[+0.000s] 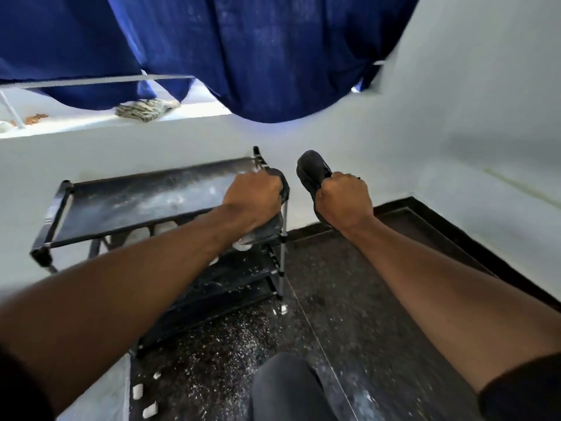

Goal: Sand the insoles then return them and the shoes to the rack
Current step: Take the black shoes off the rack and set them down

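Two dark shoes are being carried toward a black shoe rack, one in each fist, as a person is leaning in over the floor with both arms stretched out. The left hand is curling tightly round the left shoe, gripping it from above so that the pale sole is hanging just over the right-hand end of the rack's top shelf, apparently ready to be set down there. The right hand is clenching the collar of the right shoe, which is tilting toe-up against the white wall, held clear of the rack and well off the floor, seemingly waiting its turn.

The top shelf is showing a pale dusting, and white specks are littering the lower shelves and the dark speckled floor, which fits sanding work done nearby. Whether the insoles are already inside the shoes cannot be told; none is visible. A blue curtain is hanging above a ledge behind the rack. Judging by the grip and reach, the return to the rack looks under way, with neither shoe yet resting on a shelf.
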Tool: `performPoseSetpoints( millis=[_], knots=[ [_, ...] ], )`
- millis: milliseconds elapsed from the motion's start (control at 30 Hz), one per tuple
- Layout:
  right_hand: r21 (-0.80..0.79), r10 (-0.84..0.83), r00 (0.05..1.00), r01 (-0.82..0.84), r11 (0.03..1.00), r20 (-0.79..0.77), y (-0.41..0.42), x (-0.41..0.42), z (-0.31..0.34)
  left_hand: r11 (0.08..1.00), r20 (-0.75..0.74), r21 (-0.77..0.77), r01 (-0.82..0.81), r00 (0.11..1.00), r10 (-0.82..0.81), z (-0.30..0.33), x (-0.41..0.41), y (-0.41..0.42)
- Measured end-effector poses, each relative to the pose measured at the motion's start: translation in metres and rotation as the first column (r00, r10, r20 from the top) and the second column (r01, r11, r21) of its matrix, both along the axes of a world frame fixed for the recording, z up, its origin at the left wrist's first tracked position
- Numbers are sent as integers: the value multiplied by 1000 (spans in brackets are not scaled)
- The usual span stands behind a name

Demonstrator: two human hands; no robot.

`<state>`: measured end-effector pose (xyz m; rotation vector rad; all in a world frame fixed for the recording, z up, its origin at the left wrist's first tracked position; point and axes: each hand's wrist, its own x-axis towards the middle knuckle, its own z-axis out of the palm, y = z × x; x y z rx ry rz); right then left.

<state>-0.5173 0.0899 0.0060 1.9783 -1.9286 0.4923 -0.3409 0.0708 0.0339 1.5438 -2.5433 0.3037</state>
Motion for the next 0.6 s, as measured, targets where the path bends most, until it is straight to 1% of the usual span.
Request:
performPoseSetpoints(
  millis=[200, 267, 433, 600],
  knots=[
    [178, -123, 992, 116, 977, 31, 25, -46, -55, 996, 75, 48, 75, 994, -79, -59, -72, 12],
    [222, -152, 987, 137, 965, 55, 33, -56, -77, 993, 72, 65, 94, 993, -98, -78, -87, 18],
    [282, -214, 973, 183, 942, 83, 44, -75, -121, 983, 110, 13, 184, 977, -185, -123, -106, 23],
    [345, -252, 966, 218, 913, 54, 47, -92, -157, 973, 102, 129, 189, 974, -203, -170, -122, 12]
  ],
)
